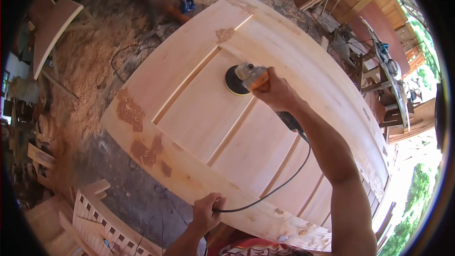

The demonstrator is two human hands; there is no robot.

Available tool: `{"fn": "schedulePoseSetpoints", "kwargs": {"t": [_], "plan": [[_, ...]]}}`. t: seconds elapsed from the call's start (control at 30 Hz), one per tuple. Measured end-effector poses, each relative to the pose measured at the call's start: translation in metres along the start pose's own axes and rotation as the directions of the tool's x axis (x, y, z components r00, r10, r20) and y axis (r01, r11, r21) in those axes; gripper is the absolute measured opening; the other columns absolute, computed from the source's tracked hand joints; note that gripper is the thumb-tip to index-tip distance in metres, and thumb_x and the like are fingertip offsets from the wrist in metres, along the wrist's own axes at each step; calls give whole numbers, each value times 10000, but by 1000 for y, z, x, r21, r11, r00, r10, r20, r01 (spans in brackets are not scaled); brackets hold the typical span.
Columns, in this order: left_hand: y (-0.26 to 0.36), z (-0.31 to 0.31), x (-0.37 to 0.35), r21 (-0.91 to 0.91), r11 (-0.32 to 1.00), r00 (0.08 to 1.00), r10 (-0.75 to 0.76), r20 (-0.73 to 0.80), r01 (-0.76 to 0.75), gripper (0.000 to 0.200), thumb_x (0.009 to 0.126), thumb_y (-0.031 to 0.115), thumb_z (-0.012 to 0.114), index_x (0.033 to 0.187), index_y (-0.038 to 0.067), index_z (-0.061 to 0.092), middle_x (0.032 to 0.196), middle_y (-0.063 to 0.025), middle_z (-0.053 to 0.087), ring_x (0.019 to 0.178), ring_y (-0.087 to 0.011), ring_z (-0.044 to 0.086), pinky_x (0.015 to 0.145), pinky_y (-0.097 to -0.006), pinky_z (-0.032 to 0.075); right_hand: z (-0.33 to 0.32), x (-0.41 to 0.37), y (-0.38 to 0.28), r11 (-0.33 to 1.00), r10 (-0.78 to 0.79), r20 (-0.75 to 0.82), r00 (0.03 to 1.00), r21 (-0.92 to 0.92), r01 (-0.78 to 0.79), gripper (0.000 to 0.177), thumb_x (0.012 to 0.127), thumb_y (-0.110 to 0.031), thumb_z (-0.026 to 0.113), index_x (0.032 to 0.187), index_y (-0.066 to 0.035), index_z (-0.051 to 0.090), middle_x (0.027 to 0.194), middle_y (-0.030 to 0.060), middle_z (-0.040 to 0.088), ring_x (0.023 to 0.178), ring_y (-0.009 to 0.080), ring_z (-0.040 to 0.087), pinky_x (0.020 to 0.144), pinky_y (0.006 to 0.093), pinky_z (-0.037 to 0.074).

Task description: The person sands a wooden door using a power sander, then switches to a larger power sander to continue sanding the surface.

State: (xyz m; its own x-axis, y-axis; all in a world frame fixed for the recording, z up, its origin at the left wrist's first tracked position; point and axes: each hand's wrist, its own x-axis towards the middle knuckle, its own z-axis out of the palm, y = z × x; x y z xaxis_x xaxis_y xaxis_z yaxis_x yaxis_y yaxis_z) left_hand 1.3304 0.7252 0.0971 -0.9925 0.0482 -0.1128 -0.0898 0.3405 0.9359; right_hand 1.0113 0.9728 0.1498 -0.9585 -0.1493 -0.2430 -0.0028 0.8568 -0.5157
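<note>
Up at 12 o'clock on the door point(199, 109), right hand point(277, 92) clamped round the sander point(256, 78); left hand point(204, 212) at 7 grips the cord point(279, 189), likely keeping it clear.

Right arm point(334, 161) extended forward, right hand point(278, 92) wrapped in grip; left hand point(206, 214) lower, well apart, fingers point(220, 203) curled.

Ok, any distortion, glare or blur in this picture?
Head view: fisheye bending bows the edges of the wooden panel, corners black; head view: daylight burns out white beside the greenery at right; head view: a smeared patch left of the blue object near the top, the sander fairly clear.
</note>
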Motion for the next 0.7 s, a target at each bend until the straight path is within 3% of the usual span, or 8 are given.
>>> {"fn": "schedulePoseSetpoints", "kwargs": {"t": [0.03, 0.13, 0.33, 0.43, 0.53, 0.57, 0.67, 0.7], "plan": [[12, 3, 12, 42, 993, 991, 117, -71, -114, 124, 922, 118, 764, 927, 60, 655, 634, -80, 630, 497, -221, 615, 484, -320, 464, 1, 11, 3, 1000, -17, -19, 1000, -14, 17, 647, 830, -407, 769, 1238, -47, 421, 1011, 267, 714, 958, 464, 698, 796, 517, 554], [20, 6, 21, 32, 997, 997, 65, -47, -63, 137, 922, 127, 769, 938, 49, 657, 663, -64, 650, 564, -134, 620, 547, -269, 483, -2, 32, -3, 1000, -12, 18, 1000, -8, 12, 644, 824, -430, 757, 1221, -37, 436, 1052, 272, 708, 1011, 462, 687, 837, 505, 548], [28, -7, 10, 5, 1000, 998, 26, -56, -26, 135, 909, 116, 785, 931, 47, 672, 700, -54, 679, 608, -113, 636, 579, -255, 495, -13, 4, 11, 998, 11, 21, 1000, 59, -13, 603, 836, -415, 754, 1190, -29, 456, 1053, 271, 706, 1013, 454, 685, 836, 496, 544], [33, -9, -7, 33, 999, 998, -30, 61, 28, 147, 872, 104, 810, 935, 45, 691, 741, -78, 697, 655, -134, 678, 601, -275, 521, -23, -36, 33, 997, 70, -1, 998, 45, -70, 607, 838, -411, 762, 1191, -25, 455, 1029, 275, 705, 984, 461, 687, 805, 496, 541], [39, 3, -23, -12, 998, 981, 70, 181, -69, 177, 823, 78, 830, 955, 52, 715, 787, -100, 711, 696, -175, 708, 631, -303, 549, -23, -75, 83, 999, 12, -102, 995, 43, -7, 622, 831, -405, 780, 1199, -23, 455, 1001, 274, 703, 962, 463, 690, 785, 495, 540], [38, 8, -32, -33, 999, 966, 48, 253, -41, 206, 808, 76, 824, 988, 61, 725, 830, -118, 719, 736, -227, 727, 661, -324, 565, -28, -92, 92, 998, 42, -99, 994, 53, -37, 628, 830, -401, 785, 1209, -24, 455, 999, 272, 702, 961, 466, 688, 785, 495, 541], [50, 19, -53, -4, 1000, 883, -7, 469, 11, 178, 872, 144, 782, 1024, 77, 719, 894, -133, 727, 823, -289, 731, 712, -358, 570, -38, -145, 123, 991, 120, -126, 985, 75, -111, 643, 828, -385, 795, 1239, -28, 452, 992, 264, 701, 956, 472, 686, 787, 497, 542], [48, 22, -62, 139, 990, 829, -73, 555, -5, 230, 899, 266, 754, 1039, 88, 716, 939, -143, 729, 870, -320, 720, 745, -389, 566, -37, -164, 139, 990, 134, -160, 978, 70, -124, 646, 828, -377, 797, 1249, -30, 450, 990, 261, 701, 951, 474, 686, 788, 499, 543]]}}
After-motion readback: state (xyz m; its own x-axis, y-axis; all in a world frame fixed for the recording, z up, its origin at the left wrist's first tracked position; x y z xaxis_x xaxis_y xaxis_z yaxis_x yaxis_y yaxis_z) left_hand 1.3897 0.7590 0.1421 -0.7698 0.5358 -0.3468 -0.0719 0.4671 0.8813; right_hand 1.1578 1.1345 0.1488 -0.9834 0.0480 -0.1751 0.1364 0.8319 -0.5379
